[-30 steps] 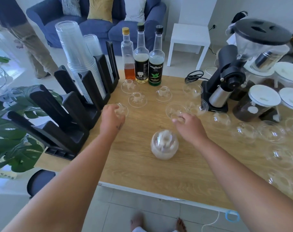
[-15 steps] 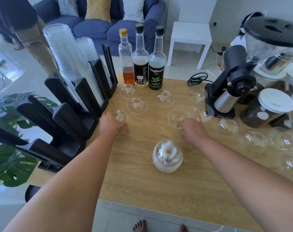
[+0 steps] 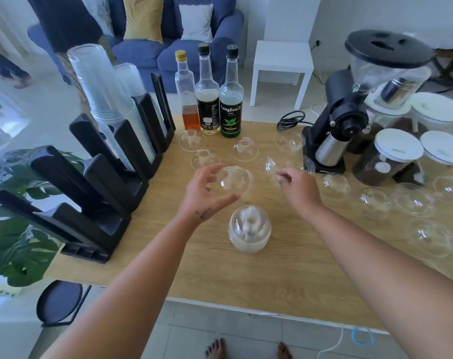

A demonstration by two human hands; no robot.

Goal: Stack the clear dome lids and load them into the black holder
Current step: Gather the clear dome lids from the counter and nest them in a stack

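A stack of clear dome lids (image 3: 249, 229) stands on the wooden table (image 3: 220, 275) near its middle front. Just behind it, my left hand (image 3: 203, 193) holds a clear dome lid (image 3: 234, 181) lifted off the table, fingers curled round its rim. My right hand (image 3: 296, 189) pinches a second dome lid (image 3: 272, 168) by its edge, tilted in the air. Several loose dome lids lie behind the hands, such as one lid (image 3: 244, 150), and to the right, such as another lid (image 3: 375, 203). The black holder (image 3: 98, 187) stands along the table's left edge.
Tall stacks of clear cups (image 3: 108, 99) fill the holder's rear slots. Three syrup bottles (image 3: 207, 94) stand at the back. A black coffee grinder (image 3: 347, 120) and white-lidded jars (image 3: 391, 159) crowd the right rear. A green plant (image 3: 13, 224) sits at far left.
Both hands have lifted from the table and drawn toward each other, each now carrying a dome lid picked from the tabletop. The camera has tilted a little.
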